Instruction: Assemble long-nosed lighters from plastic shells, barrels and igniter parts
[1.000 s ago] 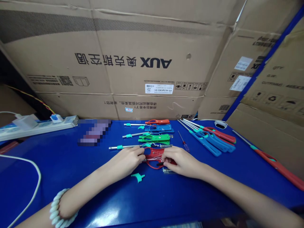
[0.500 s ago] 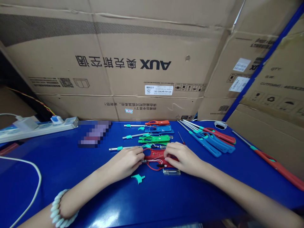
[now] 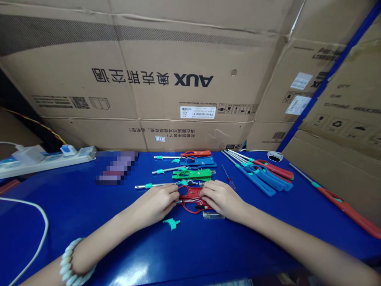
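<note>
A red lighter casing (image 3: 190,192) lies opened in two halves between my hands, with white wires and a black part in its lower half. My left hand (image 3: 160,200) is closed at the casing's left end, where a bit of metal tube shows by the fingertips. My right hand (image 3: 222,198) has its fingers curled over the right part of the casing, hiding it. Just below this hand lies a clear fuel tank (image 3: 213,215). A loose turquoise trigger (image 3: 172,224) rests nearer to me.
Opened green (image 3: 193,174), blue (image 3: 201,161) and orange (image 3: 198,153) lighters lie behind. A screwdriver (image 3: 229,179), several whole lighters (image 3: 264,180) and another orange lighter (image 3: 342,206) are to the right. At left stand a power strip (image 3: 83,156) and white cable (image 3: 43,222). Cardboard (image 3: 160,35) walls the back.
My right hand has shifted slightly left over the red casing, uncovering more of the screwdriver's handle. My left hand stays at the casing's left end. The whole view has moved a little.
</note>
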`<state>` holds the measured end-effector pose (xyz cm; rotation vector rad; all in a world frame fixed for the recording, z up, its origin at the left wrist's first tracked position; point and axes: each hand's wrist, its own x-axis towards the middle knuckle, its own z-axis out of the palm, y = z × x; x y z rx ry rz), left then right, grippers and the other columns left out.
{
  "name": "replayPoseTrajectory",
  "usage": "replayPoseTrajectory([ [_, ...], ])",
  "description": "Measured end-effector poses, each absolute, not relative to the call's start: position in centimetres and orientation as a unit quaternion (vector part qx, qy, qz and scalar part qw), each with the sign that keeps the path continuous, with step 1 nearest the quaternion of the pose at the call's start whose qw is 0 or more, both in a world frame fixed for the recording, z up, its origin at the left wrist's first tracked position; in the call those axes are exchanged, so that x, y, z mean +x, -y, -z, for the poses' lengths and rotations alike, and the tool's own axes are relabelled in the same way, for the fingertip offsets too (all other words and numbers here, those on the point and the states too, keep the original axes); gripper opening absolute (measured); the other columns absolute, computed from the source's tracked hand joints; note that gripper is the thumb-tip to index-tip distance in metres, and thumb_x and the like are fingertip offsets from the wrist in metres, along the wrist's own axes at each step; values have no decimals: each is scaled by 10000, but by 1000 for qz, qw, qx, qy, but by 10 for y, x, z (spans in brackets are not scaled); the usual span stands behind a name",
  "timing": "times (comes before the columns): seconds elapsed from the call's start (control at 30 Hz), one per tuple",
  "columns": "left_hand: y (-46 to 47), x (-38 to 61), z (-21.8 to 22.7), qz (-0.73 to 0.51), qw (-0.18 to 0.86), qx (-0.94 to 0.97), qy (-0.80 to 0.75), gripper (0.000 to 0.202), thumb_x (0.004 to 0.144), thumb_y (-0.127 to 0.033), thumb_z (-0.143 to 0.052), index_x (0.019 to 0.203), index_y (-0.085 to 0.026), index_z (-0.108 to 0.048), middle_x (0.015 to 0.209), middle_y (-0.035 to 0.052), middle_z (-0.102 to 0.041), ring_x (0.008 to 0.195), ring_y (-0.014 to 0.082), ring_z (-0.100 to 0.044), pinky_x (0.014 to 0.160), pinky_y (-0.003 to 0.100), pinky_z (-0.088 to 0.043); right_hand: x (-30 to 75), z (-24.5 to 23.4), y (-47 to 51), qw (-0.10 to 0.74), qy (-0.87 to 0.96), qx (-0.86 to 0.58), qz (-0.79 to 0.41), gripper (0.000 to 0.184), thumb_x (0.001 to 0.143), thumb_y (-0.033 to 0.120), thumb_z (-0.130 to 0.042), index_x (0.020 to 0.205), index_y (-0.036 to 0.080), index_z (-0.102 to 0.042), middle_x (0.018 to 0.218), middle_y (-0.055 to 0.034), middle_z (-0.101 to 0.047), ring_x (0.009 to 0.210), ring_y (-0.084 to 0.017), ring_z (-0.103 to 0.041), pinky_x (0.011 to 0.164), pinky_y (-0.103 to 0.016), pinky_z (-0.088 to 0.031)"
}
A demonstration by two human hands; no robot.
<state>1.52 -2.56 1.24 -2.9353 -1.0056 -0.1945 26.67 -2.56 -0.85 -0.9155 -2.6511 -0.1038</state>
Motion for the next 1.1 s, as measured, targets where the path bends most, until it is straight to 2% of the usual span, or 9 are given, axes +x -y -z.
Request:
replayPoseTrajectory([
  [0.27, 26, 16, -12, 75, 5, -944, 320, 171, 905, -125, -448, 822, -158, -595, 867, 52, -604, 774, 171, -592, 684, 263, -466, 266, 13, 25, 174, 934, -307, 61, 123, 931, 178, -477, 902, 161, -596, 858, -60, -626, 782, -182, -571, 700, -303, -416],
  [0.53, 24, 15, -10, 74, -17, -943, 325, 183, 913, -126, -441, 896, -157, -621, 902, 65, -605, 831, 184, -611, 739, 275, -485, 267, 13, 26, 170, 934, -306, 67, 110, 912, 169, -497, 877, 167, -601, 861, -62, -626, 792, -185, -570, 695, -304, -411],
  [0.77, 26, 15, -11, 68, -7, -941, 332, 168, 901, -126, -443, 848, -161, -599, 880, 55, -603, 785, 171, -595, 699, 265, -471, 266, 12, 26, 172, 930, -319, 55, 115, 917, 148, -481, 892, 160, -592, 859, -65, -627, 791, -183, -567, 723, -300, -419],
  [0.87, 24, 13, -13, 80, -45, -938, 334, 155, 894, -134, -452, 834, -171, -591, 890, 45, -600, 785, 156, -591, 675, 241, -459, 265, 12, 26, 174, 930, -320, 53, 103, 919, 150, -482, 886, 166, -578, 835, -54, -620, 765, -175, -560, 691, -293, -395],
  [0.97, 21, 10, -17, 97, -96, -931, 338, 121, 879, -154, -491, 895, -190, -605, 920, 33, -608, 823, 155, -594, 677, 230, -456, 266, 12, 26, 176, 930, -319, 57, 101, 925, 158, -478, 886, 169, -571, 828, -49, -616, 760, -171, -553, 678, -293, -378],
  [1.1, 21, 16, -24, 120, -105, -928, 336, 113, 892, -177, -507, 927, -201, -611, 917, 24, -616, 832, 156, -587, 683, 233, -446, 267, 12, 25, 181, 929, -316, 64, 108, 926, 161, -477, 872, 171, -570, 819, -45, -619, 755, -169, -547, 672, -295, -367],
])
